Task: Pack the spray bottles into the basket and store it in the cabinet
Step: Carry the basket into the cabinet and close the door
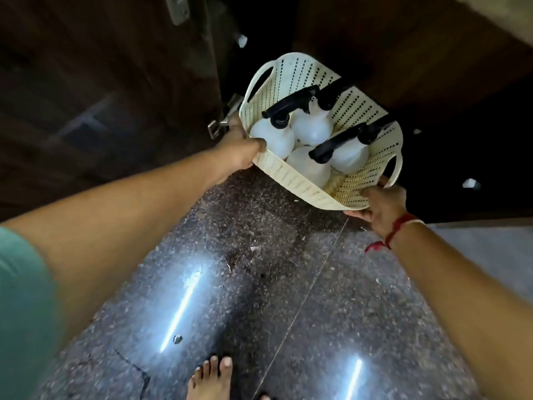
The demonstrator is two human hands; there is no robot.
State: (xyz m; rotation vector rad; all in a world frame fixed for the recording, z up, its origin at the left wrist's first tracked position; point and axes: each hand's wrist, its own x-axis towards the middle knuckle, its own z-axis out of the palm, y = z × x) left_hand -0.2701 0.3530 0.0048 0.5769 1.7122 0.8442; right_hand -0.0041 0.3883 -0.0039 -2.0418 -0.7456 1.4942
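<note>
A cream perforated plastic basket (291,177) hangs in the air in front of a dark cabinet opening (461,157). Inside it stand several white spray bottles (311,128) with black trigger heads (291,106). My left hand (239,148) grips the basket's left rim. At the near right corner, my right hand (380,206) holds the rim, a red thread around its wrist. The basket tilts toward me, and its far edge lies against the dark cabinet interior.
A dark wooden cabinet door (101,96) stands open on the left, with a metal hinge (222,122) beside my left hand. Below lies a speckled, shiny stone floor (259,284). My bare foot (210,379) shows at the bottom edge.
</note>
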